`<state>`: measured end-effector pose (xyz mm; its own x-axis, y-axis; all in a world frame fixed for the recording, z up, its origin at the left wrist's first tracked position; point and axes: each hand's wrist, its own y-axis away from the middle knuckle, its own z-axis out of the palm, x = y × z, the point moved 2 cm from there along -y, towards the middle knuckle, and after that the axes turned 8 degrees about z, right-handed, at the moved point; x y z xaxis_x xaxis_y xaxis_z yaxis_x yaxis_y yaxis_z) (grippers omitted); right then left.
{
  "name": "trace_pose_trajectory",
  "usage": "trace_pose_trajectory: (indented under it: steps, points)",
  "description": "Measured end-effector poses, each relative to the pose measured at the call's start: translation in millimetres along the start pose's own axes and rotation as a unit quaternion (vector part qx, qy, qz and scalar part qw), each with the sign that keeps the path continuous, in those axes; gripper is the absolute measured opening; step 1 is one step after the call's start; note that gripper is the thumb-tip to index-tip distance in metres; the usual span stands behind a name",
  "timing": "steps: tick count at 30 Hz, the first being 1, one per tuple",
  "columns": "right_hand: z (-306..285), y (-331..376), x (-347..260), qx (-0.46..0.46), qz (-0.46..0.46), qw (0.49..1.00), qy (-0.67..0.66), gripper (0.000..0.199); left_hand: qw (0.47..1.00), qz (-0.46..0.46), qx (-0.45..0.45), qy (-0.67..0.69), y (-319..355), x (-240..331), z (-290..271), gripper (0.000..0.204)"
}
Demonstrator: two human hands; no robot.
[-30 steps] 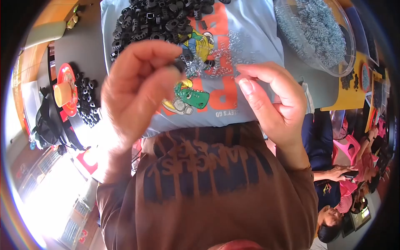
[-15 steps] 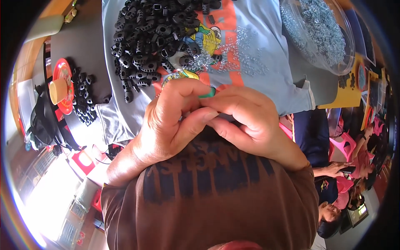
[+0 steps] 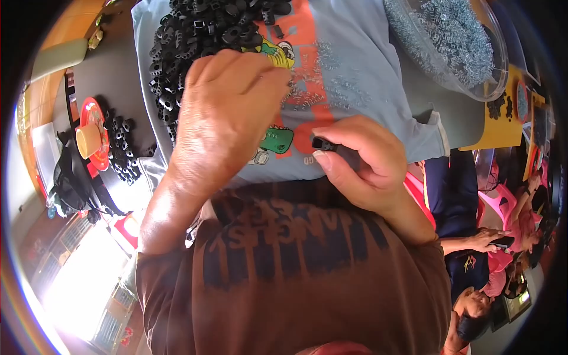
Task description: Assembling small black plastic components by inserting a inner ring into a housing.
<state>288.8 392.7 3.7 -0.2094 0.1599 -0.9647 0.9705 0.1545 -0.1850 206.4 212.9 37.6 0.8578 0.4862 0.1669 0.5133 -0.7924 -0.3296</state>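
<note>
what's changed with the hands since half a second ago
They have parted: the left hand moved forward over the light blue shirt, its hold hidden; the right hand drew slightly right, a small black piece now visible in its grip. The heap of black parts and clear tub stayed put.

Plstc pc [image 3: 324,144], matt cloth tee [image 3: 361,41]

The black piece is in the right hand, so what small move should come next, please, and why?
Perhaps the left hand should pinch one of the small shiny pieces: they lie close beside it, while the right hand holds the black piece.
</note>
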Motion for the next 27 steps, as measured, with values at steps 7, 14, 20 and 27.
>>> trace_pose_trajectory:
  steps: [7,14,20,27]
  points:
    - [-9,-1,2,0.027,0.001,1.000,-0.013,0.023,0.998,-0.061,0.002,0.002,14,-2,-9,0.021]
    - [-8,-1,4,0.030,-0.018,0.999,-0.006,0.023,0.995,-0.082,-0.048,0.025,14,4,-16,0.024]
    - [-7,-2,4,0.030,-0.024,0.999,-0.001,0.023,0.992,-0.084,-0.080,0.046,12,11,-16,0.024]
    - [-9,-1,0,0.000,-0.005,1.000,0.018,0.025,0.996,-0.083,-0.013,0.024,21,5,-12,0.019]
